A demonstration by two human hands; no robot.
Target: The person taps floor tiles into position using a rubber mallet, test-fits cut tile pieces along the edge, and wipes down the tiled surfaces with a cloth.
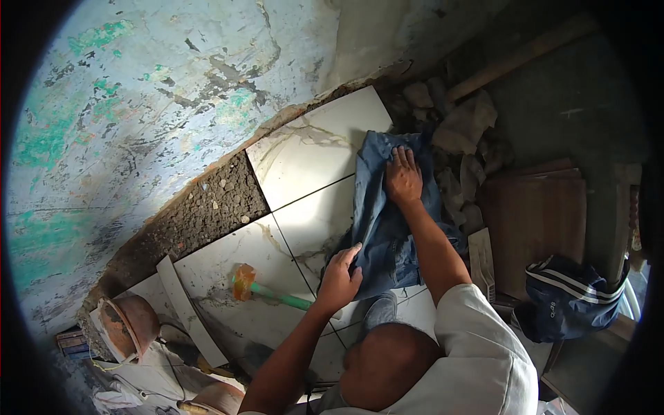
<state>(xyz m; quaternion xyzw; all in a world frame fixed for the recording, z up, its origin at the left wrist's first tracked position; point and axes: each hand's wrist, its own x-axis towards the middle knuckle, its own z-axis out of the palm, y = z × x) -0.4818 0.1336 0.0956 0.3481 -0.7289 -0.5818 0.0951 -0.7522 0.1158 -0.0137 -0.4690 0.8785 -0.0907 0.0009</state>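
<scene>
A pair of folded blue denim jeans lies spread over the white marble-patterned floor tiles. My right hand rests flat on the upper part of the denim, fingers stretched out. At the near left edge of the jeans is my left hand, its thumb and forefinger apart and touching or almost touching the cloth. Left of that hand, a rubber mallet with an amber head and green handle lies on a tile. The left forearm hides part of the floor, and the denim covers part of the tiles.
A strip of rough mortar shows beside the peeling wall. At lower left are a bucket and a narrow tile strip. Rubble, a wooden pole, brown boards and a striped blue bag stand right.
</scene>
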